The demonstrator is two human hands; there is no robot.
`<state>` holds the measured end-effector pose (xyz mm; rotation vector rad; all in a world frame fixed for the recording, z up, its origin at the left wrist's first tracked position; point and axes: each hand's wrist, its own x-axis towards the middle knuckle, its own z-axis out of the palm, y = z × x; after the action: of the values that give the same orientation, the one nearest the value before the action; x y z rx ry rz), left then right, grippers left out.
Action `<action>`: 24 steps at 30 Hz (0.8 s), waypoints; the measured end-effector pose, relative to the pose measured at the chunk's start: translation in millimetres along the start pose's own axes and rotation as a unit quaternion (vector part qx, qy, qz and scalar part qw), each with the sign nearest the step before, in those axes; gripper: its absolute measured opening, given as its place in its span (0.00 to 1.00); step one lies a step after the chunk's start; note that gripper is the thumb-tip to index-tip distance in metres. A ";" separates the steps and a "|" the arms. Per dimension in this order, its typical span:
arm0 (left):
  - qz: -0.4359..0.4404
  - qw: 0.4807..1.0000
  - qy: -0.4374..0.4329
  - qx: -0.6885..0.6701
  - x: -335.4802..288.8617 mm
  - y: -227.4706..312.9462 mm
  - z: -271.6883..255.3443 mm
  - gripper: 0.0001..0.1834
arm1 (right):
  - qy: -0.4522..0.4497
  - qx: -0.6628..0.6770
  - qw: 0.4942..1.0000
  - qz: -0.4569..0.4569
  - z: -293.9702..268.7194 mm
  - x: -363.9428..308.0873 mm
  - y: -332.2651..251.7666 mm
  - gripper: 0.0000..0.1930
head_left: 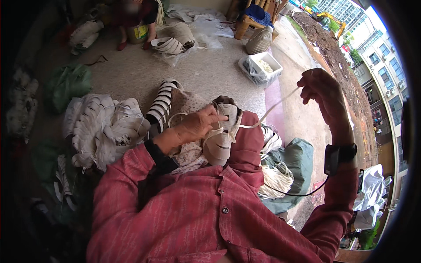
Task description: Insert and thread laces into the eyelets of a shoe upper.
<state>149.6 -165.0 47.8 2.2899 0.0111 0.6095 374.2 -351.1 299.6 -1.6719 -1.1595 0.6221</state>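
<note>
A white shoe upper [218, 149] with a dark opening lies across my lap, its toe toward me. My left hand [197, 126] is closed at its left side, the index finger laid over the tongue. From the eyelets a white shoelace [268, 111] runs up and to the right. Its far end is pinched in my right hand [323, 90], raised well away from the upper. The lace hangs in a loose curve between them. A short loop of lace shows on the front of the upper. Some of my left fingers are hidden behind its edge.
Stacked white shoe uppers [103, 127] lie at the left, and a striped stack [162, 103] stands nearer. A bundle of white laces [278, 179] rests on a green sack [302, 162] at the right. Beyond are a white tub [274, 61] and a seated person [151, 30].
</note>
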 end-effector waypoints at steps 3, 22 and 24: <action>0.018 0.999 -0.047 -0.017 5.0 -2.6 7.5 0.18 | -0.020 0.022 0.999 -0.016 9.1 -6.2 7.9 0.12; -0.197 0.915 0.075 -0.345 28.7 51.3 -23.6 0.15 | -0.063 0.068 0.996 -0.007 105.9 1.5 100.2 0.08; -0.196 0.920 0.072 -0.331 28.3 54.6 -21.1 0.15 | -0.077 0.121 0.990 0.003 114.5 3.9 99.5 0.09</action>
<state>156.3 -184.5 109.4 1.5239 0.2851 0.4719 323.1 -306.5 163.9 -1.4410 -1.1374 0.8743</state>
